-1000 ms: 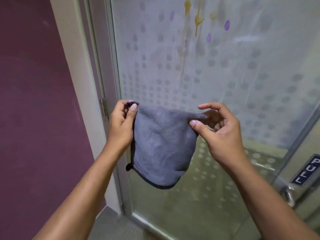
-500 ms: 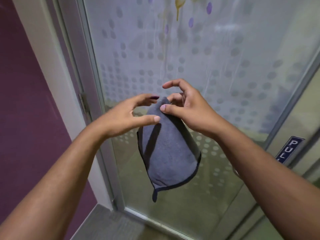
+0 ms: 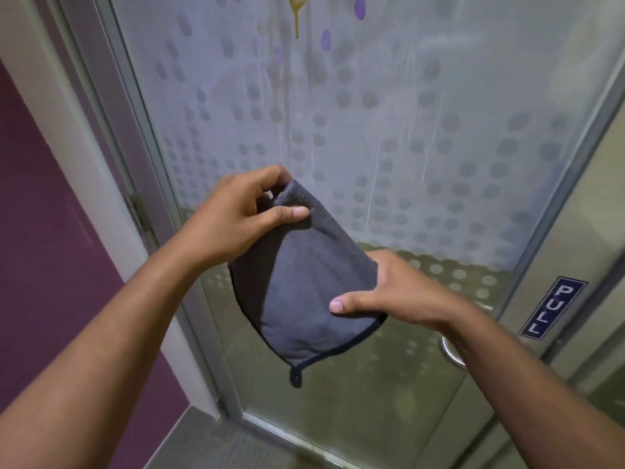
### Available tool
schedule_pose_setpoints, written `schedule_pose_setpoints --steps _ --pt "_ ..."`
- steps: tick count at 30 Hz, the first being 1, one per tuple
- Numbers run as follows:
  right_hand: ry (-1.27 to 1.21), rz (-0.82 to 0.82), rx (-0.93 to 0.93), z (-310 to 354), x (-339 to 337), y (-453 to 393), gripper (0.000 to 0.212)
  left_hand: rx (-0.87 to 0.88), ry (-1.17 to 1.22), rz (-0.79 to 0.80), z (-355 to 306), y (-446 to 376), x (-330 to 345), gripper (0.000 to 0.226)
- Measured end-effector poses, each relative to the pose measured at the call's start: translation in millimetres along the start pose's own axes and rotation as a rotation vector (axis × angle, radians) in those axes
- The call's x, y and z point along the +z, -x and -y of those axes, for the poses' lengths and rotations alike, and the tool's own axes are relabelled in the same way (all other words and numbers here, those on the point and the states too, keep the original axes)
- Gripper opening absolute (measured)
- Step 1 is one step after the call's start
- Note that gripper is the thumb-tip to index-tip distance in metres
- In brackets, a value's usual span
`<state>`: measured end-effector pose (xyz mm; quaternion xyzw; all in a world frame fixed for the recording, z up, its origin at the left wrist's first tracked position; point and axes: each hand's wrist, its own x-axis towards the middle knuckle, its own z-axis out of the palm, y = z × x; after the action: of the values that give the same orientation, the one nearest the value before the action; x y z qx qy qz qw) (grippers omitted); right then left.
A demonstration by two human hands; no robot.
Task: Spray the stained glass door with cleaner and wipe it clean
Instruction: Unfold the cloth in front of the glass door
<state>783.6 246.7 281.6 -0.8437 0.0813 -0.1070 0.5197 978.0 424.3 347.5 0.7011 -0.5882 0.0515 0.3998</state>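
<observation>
A frosted glass door (image 3: 422, 106) with a dot pattern stands right in front of me. Yellow (image 3: 297, 8) and purple stains (image 3: 359, 6) sit near its top edge, and wet streaks run down the glass. A folded grey cloth (image 3: 301, 286) with a dark hem hangs in front of the door. My left hand (image 3: 236, 214) pinches the cloth's top corner between thumb and fingers. My right hand (image 3: 402, 292) grips its right edge lower down, thumb on the front. No spray bottle is in view.
A metal door frame (image 3: 111, 106) with a hinge (image 3: 138, 211) runs down the left, beside a purple wall (image 3: 50, 265). A blue PULL sign (image 3: 551, 308) and a metal handle (image 3: 451, 353) sit at the right. Grey floor lies below.
The cloth went from spread wide between both hands to folded. My right hand slid down from the top to the right edge, and my left hand took the top corner.
</observation>
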Motion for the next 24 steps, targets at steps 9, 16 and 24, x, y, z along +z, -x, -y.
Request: schedule_pose_setpoints --steps 9,16,24 --pt "-0.952 -0.157 -0.056 -10 -45 6 0.071 -0.286 0.707 -0.221 -6 -7 38 0.019" --pt "-1.234 -0.022 -0.066 3 -4 7 0.067 -0.328 0.490 -0.313 8 -31 39 0.015" --pt "-1.300 -0.232 0.093 34 33 -15 0.067 -0.296 0.597 -0.163 45 -57 11 0.035"
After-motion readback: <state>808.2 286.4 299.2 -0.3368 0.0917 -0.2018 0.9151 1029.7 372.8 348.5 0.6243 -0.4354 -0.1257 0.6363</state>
